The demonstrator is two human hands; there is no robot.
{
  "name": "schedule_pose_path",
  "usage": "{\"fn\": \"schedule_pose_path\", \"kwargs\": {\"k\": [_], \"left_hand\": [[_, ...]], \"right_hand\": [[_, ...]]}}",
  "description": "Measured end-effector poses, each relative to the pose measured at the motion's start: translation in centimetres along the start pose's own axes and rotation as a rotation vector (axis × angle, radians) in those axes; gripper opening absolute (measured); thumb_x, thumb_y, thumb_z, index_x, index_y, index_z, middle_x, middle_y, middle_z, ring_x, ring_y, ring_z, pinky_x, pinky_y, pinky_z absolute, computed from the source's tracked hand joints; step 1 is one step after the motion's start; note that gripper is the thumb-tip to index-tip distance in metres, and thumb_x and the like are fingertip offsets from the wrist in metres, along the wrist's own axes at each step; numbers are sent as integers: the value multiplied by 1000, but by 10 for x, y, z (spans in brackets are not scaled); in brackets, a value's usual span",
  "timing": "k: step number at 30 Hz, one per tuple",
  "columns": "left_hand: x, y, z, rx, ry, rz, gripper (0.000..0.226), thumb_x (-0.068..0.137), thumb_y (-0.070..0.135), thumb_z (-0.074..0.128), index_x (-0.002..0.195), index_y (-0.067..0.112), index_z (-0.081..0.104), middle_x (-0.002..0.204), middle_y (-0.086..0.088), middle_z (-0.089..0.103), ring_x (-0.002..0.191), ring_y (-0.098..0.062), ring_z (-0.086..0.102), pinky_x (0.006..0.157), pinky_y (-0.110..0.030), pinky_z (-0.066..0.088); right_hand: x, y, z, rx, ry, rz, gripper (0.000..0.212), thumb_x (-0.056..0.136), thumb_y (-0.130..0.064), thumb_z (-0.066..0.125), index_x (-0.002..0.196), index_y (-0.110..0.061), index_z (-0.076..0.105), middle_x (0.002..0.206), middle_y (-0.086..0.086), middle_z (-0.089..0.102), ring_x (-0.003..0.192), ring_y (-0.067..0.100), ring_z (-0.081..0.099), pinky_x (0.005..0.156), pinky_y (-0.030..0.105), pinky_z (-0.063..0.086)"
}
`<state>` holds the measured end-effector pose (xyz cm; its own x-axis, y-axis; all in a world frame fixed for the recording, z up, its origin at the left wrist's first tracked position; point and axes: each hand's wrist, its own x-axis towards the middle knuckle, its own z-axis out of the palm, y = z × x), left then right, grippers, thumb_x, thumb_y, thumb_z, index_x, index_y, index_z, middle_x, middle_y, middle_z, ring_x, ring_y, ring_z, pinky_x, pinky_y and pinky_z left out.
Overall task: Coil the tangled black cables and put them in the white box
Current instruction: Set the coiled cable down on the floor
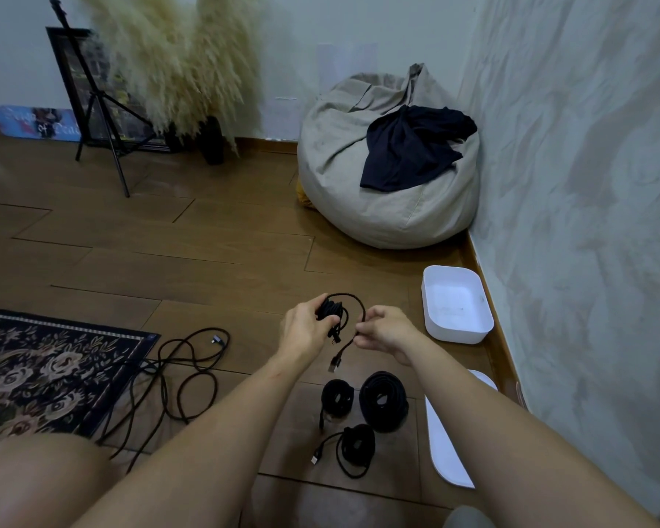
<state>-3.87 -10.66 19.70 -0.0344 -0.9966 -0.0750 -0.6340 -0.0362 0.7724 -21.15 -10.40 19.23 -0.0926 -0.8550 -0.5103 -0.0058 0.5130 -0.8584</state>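
Seated on the wooden floor (206,253) of a room, we hold a half-wound black cable (330,310) in the air in front of us. Our left hand (307,329) is clamped around the bundled loops, thumb pressed over them. Our right hand (387,329) pinches the cable's free strand, which arcs up from the bundle and over to the fingers. Below the pinch the loose end (334,363) dangles between our wrists, its metal plug hanging clear of the floor.

The white box (458,333) stands open on the floor to the right of our hands, close against the textured wall (587,184); we cannot tell what the small marks inside it are. Its white lid (446,451) lies flat nearer to us along the same wall, partly hidden by our right forearm.

Three coiled cables rest on the floor under our arms: a small coil (337,398), a larger coil (383,402) just beside it, and a third coil (357,447) nearer to us with its plug end trailing left. A tangled cable (183,375) sprawls to the left, running onto the edge of a flowered rug (46,363).

Against the far wall sit a grey beanbag (389,207) with a dark garment (412,146) draped on it, dried pampas grass (176,59) and a black tripod (96,104).
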Motion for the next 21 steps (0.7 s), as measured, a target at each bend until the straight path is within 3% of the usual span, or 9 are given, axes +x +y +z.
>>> {"fn": "schedule_pose_path", "kwargs": {"k": [3, 8, 14, 19, 21], "left_hand": [[-2, -6, 2, 19, -16, -24, 57, 95, 34, 72, 149, 30, 52, 129, -4, 70, 116, -17, 63, 87, -23, 43], [1, -5, 3, 25, -28, -32, 57, 94, 35, 72, 147, 32, 54, 125, -3, 71, 114, -17, 64, 87, -23, 44], [-1, -10, 7, 55, -75, -28, 58, 92, 36, 74, 147, 32, 55, 124, -3, 71, 115, -18, 63, 92, -27, 46], [0, -11, 10, 46, -82, -26, 59, 91, 38, 74, 146, 33, 55, 120, -3, 71, 111, -18, 64, 88, -25, 44], [0, -12, 11, 50, -77, -24, 59, 91, 37, 75, 146, 32, 56, 120, -3, 71, 111, -18, 64, 89, -25, 45]], "right_hand": [[5, -4, 2, 46, 97, -52, 11, 96, 4, 63, 100, -6, 63, 108, 18, 67, 87, 29, 74, 71, 32, 64], [11, 1, 6, 17, 253, -121, 9, 99, -3, 61, 100, -12, 62, 99, 15, 72, 77, 21, 77, 75, 34, 65], [10, -1, 5, 77, 369, -134, 13, 101, 0, 55, 98, -13, 57, 99, 12, 68, 80, 22, 76, 70, 28, 63], [11, 1, 5, 58, 413, -150, 21, 98, 2, 59, 92, -19, 55, 99, 7, 68, 83, 21, 75, 86, 39, 62], [11, 2, 4, 44, 416, -146, 22, 97, 1, 59, 94, -19, 54, 99, 4, 68, 84, 20, 76, 86, 35, 61]]}}
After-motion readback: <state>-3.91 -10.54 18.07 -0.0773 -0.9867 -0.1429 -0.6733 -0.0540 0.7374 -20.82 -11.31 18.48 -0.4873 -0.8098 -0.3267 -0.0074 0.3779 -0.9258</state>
